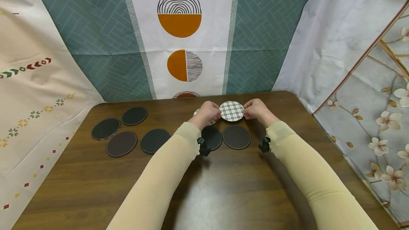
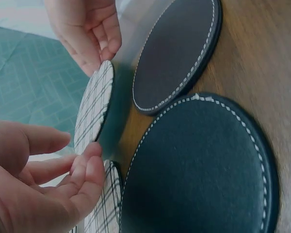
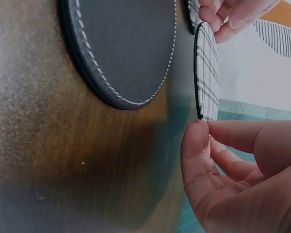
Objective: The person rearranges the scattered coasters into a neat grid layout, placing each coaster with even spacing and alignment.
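A round coaster with a white and black plaid face (image 1: 231, 111) is held up near the back of the table, between both hands. My left hand (image 1: 209, 111) pinches its left edge, and my right hand (image 1: 255, 109) pinches the right edge between thumb and fingers, as the right wrist view shows. Another plaid coaster (image 2: 103, 213) lies beneath my left hand, partly hidden by it in the head view. Just in front are two dark round coasters with pale stitched rims, a black one (image 2: 199, 165) and a brownish one (image 1: 236, 137), side by side on the table.
Several more dark coasters lie on the left of the wooden table (image 1: 80, 180), among them a black one (image 1: 134, 116) at the back and a brown one (image 1: 121, 144) nearer. Patterned cloth (image 1: 96, 45) hangs behind the table and along its sides.
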Motion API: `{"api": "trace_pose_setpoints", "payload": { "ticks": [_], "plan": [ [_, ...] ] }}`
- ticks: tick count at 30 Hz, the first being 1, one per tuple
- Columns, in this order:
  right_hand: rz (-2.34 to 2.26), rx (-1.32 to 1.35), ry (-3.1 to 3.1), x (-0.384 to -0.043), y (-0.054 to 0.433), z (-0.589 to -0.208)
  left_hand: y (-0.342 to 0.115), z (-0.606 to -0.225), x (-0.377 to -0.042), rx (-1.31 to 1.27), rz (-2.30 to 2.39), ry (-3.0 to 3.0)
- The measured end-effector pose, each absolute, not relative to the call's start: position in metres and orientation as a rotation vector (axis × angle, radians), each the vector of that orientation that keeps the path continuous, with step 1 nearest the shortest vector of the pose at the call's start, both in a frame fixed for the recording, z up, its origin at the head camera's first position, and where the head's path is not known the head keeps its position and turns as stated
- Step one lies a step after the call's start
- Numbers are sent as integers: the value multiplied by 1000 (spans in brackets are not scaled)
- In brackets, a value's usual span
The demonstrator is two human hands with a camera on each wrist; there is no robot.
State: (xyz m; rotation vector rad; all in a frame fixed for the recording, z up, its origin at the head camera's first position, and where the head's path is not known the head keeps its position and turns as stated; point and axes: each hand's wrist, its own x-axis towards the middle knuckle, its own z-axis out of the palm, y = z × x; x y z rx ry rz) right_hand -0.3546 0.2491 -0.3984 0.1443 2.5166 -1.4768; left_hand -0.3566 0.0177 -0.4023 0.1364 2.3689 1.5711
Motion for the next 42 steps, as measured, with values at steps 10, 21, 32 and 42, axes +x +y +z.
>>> {"api": "trace_pose_setpoints", "payload": {
  "ticks": [10, 21, 32, 42],
  "plan": [
    [-1420, 158, 2530, -353, 247, -405, 13, -401, -355, 156, 1460, 2368],
    [-1335, 113, 2583, -354, 245, -410, 12, -407, -361, 266, 1212, 2502],
    [-1195, 94, 2673, -356, 243, -409, 13, -406, -366, 328, 1100, 2550],
    [-1079, 92, 2729, -358, 242, -412, 10, -406, -362, 354, 1125, 2557]
  ]
}}
